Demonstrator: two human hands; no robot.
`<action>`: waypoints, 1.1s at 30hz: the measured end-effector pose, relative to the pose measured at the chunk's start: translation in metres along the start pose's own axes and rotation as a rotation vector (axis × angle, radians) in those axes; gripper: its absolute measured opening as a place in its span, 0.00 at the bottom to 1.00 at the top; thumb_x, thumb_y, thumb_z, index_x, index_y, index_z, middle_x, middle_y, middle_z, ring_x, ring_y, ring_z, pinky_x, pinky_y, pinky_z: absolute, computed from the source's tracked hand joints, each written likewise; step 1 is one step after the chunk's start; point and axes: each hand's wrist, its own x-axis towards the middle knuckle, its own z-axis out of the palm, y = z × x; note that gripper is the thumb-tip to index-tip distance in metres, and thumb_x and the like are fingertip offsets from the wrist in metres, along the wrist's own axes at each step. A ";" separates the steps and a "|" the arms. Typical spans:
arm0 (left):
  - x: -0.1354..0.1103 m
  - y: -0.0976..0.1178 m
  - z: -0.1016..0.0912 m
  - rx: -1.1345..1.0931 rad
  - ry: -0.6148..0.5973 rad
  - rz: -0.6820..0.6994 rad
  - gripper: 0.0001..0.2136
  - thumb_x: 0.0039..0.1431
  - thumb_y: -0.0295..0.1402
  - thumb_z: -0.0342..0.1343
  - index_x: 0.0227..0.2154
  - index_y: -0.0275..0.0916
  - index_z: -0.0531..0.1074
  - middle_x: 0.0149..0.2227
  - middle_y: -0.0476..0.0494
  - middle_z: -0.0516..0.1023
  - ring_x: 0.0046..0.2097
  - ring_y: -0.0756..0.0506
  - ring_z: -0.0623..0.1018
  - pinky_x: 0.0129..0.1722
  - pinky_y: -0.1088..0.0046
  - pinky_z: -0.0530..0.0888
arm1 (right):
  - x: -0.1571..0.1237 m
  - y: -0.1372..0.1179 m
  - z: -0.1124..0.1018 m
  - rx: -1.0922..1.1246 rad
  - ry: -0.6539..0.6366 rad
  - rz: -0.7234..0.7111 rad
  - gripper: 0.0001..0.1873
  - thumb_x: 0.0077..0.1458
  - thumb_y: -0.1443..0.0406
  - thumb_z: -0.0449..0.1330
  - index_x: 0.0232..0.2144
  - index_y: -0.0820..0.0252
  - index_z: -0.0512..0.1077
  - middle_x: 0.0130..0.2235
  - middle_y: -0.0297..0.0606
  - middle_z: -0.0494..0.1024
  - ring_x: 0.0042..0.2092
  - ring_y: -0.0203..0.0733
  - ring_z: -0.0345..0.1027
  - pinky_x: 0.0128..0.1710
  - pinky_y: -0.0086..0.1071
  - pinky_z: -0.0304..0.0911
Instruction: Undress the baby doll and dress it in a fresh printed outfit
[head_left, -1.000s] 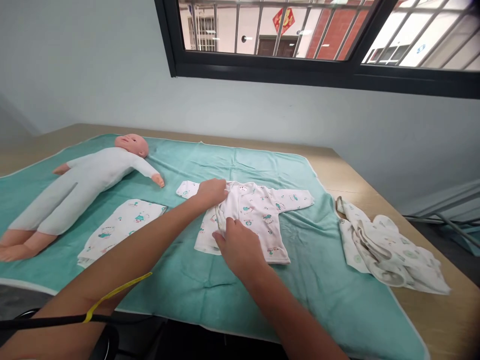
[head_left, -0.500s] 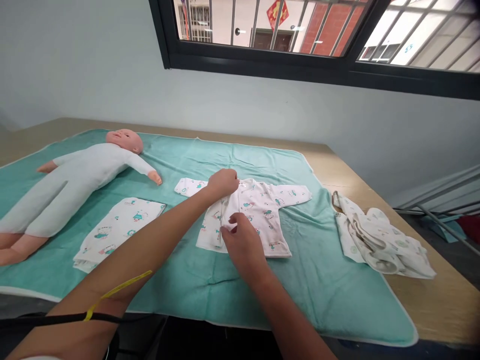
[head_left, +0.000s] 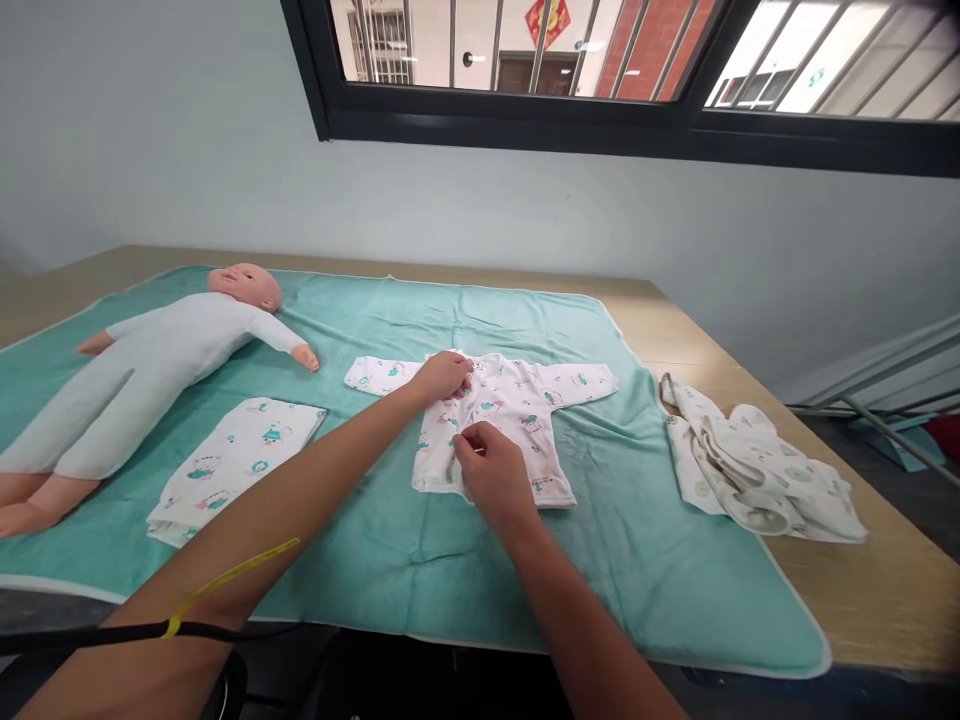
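A small white printed baby shirt (head_left: 525, 405) lies spread on the teal blanket (head_left: 450, 560), sleeves out to both sides. My left hand (head_left: 442, 378) is closed on the shirt's front near the collar. My right hand (head_left: 491, 470) pinches the front edge lower down, near the middle of the shirt. Both forearms reach in from the near edge of the table.
A baby doll (head_left: 165, 360) in a pale suit lies at the blanket's left. A folded printed garment (head_left: 232, 460) sits in front of it. A crumpled pile of printed clothes (head_left: 750, 470) rests on the wooden table (head_left: 885, 590) at the right. A wall and window stand behind.
The open front flap of the shirt has been drawn shut toward the middle. My left hand moved up to the collar, and my right hand shifted slightly right along the front edge.
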 end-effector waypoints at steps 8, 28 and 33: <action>-0.035 -0.028 -0.010 0.606 0.297 0.294 0.16 0.65 0.31 0.44 0.50 0.40 0.72 0.54 0.41 0.74 0.56 0.41 0.71 0.56 0.65 0.68 | -0.006 -0.003 -0.018 0.231 -0.034 0.220 0.11 0.55 0.56 0.53 0.31 0.57 0.67 0.26 0.31 0.73 0.25 0.37 0.66 0.25 0.29 0.60; -0.140 -0.035 0.005 0.310 0.069 -0.131 0.25 0.60 0.44 0.51 0.59 0.45 0.63 0.33 0.46 0.80 0.35 0.42 0.79 0.32 0.70 0.70 | -0.022 0.007 -0.042 -0.776 -0.314 -0.179 0.21 0.65 0.60 0.48 0.56 0.47 0.70 0.40 0.39 0.81 0.41 0.48 0.74 0.31 0.34 0.51; -0.128 -0.035 -0.034 0.544 0.001 -0.101 0.19 0.62 0.51 0.48 0.46 0.49 0.76 0.39 0.45 0.82 0.43 0.39 0.79 0.39 0.67 0.71 | -0.026 0.003 -0.057 -0.860 -0.448 -0.249 0.24 0.65 0.59 0.49 0.61 0.52 0.65 0.38 0.42 0.80 0.38 0.49 0.73 0.31 0.34 0.54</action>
